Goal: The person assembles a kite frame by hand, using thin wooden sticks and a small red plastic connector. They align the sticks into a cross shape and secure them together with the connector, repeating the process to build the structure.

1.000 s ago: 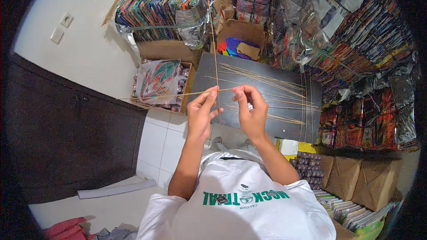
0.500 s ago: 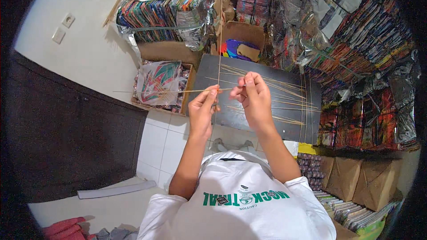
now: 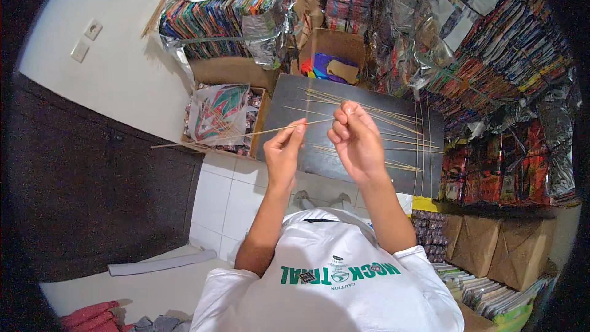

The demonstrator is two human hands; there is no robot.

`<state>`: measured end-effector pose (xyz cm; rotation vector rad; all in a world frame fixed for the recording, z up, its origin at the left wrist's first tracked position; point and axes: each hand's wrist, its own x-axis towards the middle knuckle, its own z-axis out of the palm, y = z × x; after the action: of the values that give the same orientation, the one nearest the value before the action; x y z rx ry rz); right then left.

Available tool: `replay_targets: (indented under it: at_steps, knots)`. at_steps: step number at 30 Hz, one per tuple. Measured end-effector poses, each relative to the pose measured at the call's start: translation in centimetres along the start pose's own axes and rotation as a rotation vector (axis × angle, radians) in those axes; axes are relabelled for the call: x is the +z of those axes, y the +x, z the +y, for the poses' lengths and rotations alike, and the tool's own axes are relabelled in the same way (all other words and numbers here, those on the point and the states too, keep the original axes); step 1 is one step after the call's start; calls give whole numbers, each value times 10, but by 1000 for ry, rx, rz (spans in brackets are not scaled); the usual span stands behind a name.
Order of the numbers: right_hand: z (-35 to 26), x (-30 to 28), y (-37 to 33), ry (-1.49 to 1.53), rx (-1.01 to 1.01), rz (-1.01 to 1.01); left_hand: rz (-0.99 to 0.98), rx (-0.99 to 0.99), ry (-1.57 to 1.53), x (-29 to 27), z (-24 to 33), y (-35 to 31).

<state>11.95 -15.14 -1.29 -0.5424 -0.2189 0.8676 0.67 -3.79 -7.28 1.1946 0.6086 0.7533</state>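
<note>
Above the near edge of the dark table, my left hand (image 3: 284, 155) pinches a thin bamboo stick (image 3: 246, 134) between thumb and fingertips. The stick runs left past the open box and reaches right toward my other hand. A second upright stick (image 3: 312, 55), smeared by motion, rises from near my left fingertips. My right hand (image 3: 356, 138) is raised just to the right with its fingers curled closed; what it grips, if anything, is too small to make out. More thin sticks (image 3: 393, 141) lie spread across the dark table (image 3: 286, 95) beneath and behind my hands.
An open cardboard box (image 3: 261, 114) with plastic-wrapped items stands left of the table. Behind it are another cardboard box (image 3: 332, 43) and a stack of colourful sheets (image 3: 203, 24). Tall wrapped stacks (image 3: 491, 49) line the right side, above brown parcels (image 3: 479, 240). White floor tiles (image 3: 233, 203) show below.
The long stick's left end has dipped, and the upright stick has shifted right and blurred. My right hand's fingers have curled closer together, and the hand has moved slightly right.
</note>
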Motion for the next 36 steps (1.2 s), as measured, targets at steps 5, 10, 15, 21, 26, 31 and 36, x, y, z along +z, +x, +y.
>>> replay_targets:
  at_steps: [5, 10, 15, 21, 26, 31, 36]
  knots:
    - [27, -15, -11, -677, -79, 140, 77, -58, -126, -2, 10, 1]
    - [38, 0, -17, -1306, -384, 50, 59, -1, -113, 1, 7, -2]
    - [41, 0, -19, -1349, -304, 129, 64, -1, -97, -3, 6, -4]
    - [55, -10, -31, -1247, -360, 135, 81, -32, -142, -9, 7, -4]
    - [58, -7, -34, -1516, -573, -82, 77, -63, -191, -6, 18, -8]
    - [63, -1, -35, -1612, -645, -196, 77, -64, -126, -9, 17, -9]
    - [66, -3, -38, -1491, -466, -151, 88, -102, -89, -13, 21, -10]
